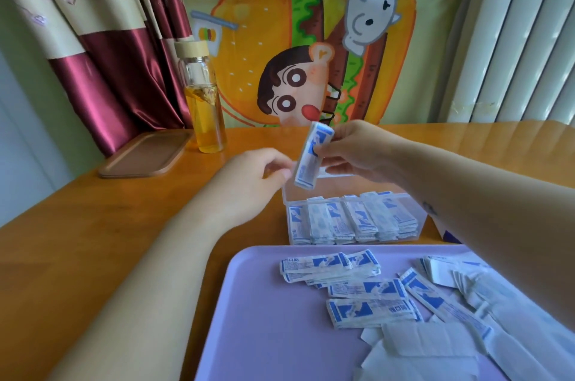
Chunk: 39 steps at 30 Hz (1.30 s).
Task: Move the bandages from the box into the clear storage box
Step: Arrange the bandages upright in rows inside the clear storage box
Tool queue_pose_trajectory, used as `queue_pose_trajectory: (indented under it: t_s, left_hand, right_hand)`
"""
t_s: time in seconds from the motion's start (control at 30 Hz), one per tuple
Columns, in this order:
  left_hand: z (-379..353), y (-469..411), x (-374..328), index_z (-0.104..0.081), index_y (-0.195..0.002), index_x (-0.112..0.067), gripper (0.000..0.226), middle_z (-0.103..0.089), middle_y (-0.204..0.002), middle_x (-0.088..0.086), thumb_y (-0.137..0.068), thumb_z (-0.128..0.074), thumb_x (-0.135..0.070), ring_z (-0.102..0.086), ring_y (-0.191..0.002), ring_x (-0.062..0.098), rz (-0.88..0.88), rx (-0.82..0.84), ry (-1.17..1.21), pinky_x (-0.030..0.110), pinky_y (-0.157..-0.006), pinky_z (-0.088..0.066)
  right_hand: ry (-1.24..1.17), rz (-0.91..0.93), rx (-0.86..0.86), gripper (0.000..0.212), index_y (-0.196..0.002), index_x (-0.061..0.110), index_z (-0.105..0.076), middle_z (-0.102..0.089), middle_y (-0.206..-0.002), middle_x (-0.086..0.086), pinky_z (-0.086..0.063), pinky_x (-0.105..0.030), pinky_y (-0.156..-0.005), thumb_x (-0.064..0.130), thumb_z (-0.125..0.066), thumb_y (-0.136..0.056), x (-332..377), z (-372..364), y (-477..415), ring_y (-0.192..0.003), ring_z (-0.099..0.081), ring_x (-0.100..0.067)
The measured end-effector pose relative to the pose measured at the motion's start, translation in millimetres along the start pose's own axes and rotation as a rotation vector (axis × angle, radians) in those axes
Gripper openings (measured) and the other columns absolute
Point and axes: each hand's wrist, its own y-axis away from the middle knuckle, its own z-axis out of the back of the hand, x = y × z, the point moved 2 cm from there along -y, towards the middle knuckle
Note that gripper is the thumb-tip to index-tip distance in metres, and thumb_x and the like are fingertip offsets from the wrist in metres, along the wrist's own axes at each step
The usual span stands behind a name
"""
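Note:
My right hand [354,150] pinches a stack of blue-and-white wrapped bandages [311,160], held upright above the left end of the clear storage box [287,194]. My left hand [258,172] is beside the stack's lower end, fingertips touching or nearly touching it; motion blur hides the contact. Inside the clear box several bundles of bandages [351,219] stand on edge in a row. More bandages [367,290] lie scattered on a lilac tray [264,318] in front of the box.
A brown lid [144,156] lies at the table's far left, next to a glass bottle [203,97] of yellow liquid. A cartoon cloth [311,54] hangs behind the wooden table [93,225]. A curtain [93,38] hangs at the left.

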Motion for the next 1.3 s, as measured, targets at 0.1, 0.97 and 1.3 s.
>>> queue_pose_trajectory:
  t_s: [0.1, 0.97, 1.3]
  left_hand:
    - [-4, 1, 6, -0.056, -0.100, -0.042, 0.011, -0.048, -0.112, -0.013, -0.095, -0.049, -0.035, -0.048, -0.107, 0.007, 0.030, 0.177, -0.147, 0.025, -0.084, -0.038]
    - [-6, -2, 11, -0.064, -0.094, -0.032, 0.011, -0.046, -0.093, -0.016, -0.094, -0.053, -0.033, -0.050, -0.086, 0.004, 0.023, 0.182, -0.096, 0.015, -0.062, -0.040]
    - [-4, -1, 9, -0.063, -0.091, -0.034, 0.009, -0.047, -0.090, -0.022, -0.093, -0.054, -0.036, -0.057, -0.087, 0.008, 0.036, 0.191, -0.092, 0.033, -0.074, -0.056]
  right_hand:
    - [-0.014, -0.176, 0.053, 0.007, -0.096, -0.003, -0.059, -0.066, -0.092, -0.016, -0.055, -0.027, -0.070, 0.001, -0.055, -0.091, -12, -6, -6, -0.082, -0.065, -0.021]
    - [0.931, -0.124, 0.197, 0.029, -0.097, 0.015, -0.069, -0.061, -0.080, 0.000, -0.036, -0.023, -0.062, 0.040, -0.065, -0.082, -21, -38, -18, -0.074, -0.051, -0.014]
    - [0.871, 0.120, 0.222, 0.024, -0.105, 0.016, -0.068, -0.067, -0.082, 0.003, -0.043, -0.015, -0.055, 0.022, -0.070, -0.082, -15, -36, -20, -0.063, -0.059, -0.007]
